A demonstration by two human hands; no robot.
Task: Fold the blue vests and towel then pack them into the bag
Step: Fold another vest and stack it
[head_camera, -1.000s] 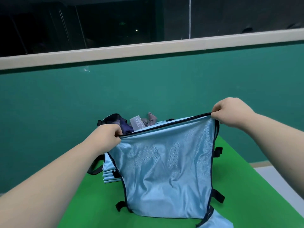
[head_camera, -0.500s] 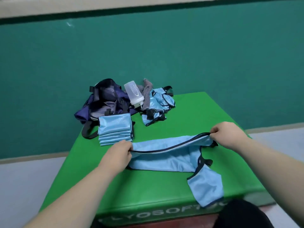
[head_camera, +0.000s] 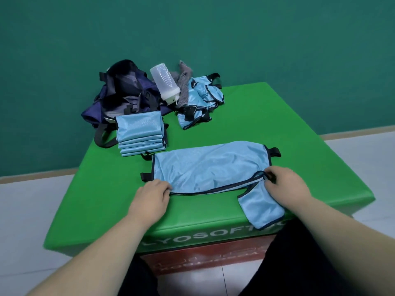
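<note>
One blue vest [head_camera: 205, 167] lies flat on the green mat [head_camera: 267, 116] between both hands. Left hand [head_camera: 149, 197] pinches its near hem, right hand [head_camera: 286, 186] pinches the dark trim. Beyond left hand: folded vest stack [head_camera: 139, 131], navy bag [head_camera: 126, 90] behind.

1 bag [head_camera: 126, 90], 1 bottle [head_camera: 165, 84], 1 towel [head_camera: 183, 90]

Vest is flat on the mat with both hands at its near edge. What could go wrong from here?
1. One end of the vest hangs over the mat's front edge; it may slide off or skew the fold.
2. Black straps stick out sideways and might escape the fold.
3. The tilted bottle touches the towel; pulling the towel later could topple it.
</note>
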